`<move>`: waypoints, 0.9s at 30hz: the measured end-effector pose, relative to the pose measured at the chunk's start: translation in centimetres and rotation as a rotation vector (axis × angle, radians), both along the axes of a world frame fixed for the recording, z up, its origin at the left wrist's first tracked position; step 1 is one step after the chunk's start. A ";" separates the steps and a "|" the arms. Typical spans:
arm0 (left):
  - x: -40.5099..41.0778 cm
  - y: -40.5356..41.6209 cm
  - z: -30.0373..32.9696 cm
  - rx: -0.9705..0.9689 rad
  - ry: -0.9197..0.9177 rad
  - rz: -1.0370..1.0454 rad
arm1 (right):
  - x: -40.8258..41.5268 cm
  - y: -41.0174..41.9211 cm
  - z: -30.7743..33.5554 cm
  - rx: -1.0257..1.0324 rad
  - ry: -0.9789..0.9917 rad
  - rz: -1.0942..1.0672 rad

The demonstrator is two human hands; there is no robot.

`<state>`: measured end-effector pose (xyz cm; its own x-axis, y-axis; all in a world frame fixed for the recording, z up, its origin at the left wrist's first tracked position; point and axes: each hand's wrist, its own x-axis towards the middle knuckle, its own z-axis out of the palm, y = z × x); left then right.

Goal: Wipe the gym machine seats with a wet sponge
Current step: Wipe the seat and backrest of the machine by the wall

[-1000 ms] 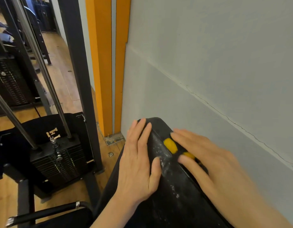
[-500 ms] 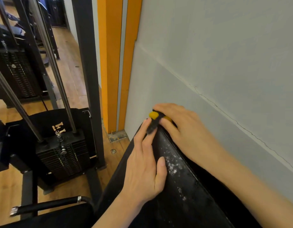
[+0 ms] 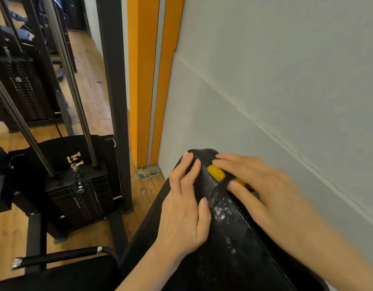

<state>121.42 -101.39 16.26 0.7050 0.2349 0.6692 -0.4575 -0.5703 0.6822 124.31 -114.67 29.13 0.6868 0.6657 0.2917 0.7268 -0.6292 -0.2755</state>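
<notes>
Pressing a yellow sponge (image 3: pixel 216 172) against the black seat pad (image 3: pixel 233 238), the right hand (image 3: pixel 263 187) kept fingers straight; the left hand (image 3: pixel 184 208) lay flat beside it.

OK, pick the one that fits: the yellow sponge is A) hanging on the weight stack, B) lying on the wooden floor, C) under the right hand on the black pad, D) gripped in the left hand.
C: the yellow sponge shows between the fingers of the right hand, which presses it on the black pad; the left hand lies flat on the pad beside it.
</notes>
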 end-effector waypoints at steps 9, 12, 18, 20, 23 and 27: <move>-0.3 0.1 0.2 0.023 -0.009 0.014 | -0.4 -0.8 -0.8 0.010 0.067 -0.033; -0.6 0.7 0.7 0.061 0.033 0.040 | -4.8 -5.4 -0.5 0.021 0.051 -0.036; -3.3 -2.3 2.2 0.033 0.051 -0.049 | -2.6 -1.8 -0.6 -0.002 0.035 -0.106; -3.6 -3.6 2.2 -0.028 0.058 -0.034 | -2.2 -1.6 -0.9 -0.054 -0.014 -0.108; -3.4 -4.1 2.0 -0.027 0.052 -0.023 | -5.7 -4.0 -0.8 -0.052 -0.092 -0.149; -3.3 -4.1 2.1 -0.025 0.063 -0.016 | -4.4 -2.4 -0.2 -0.144 -0.120 -0.168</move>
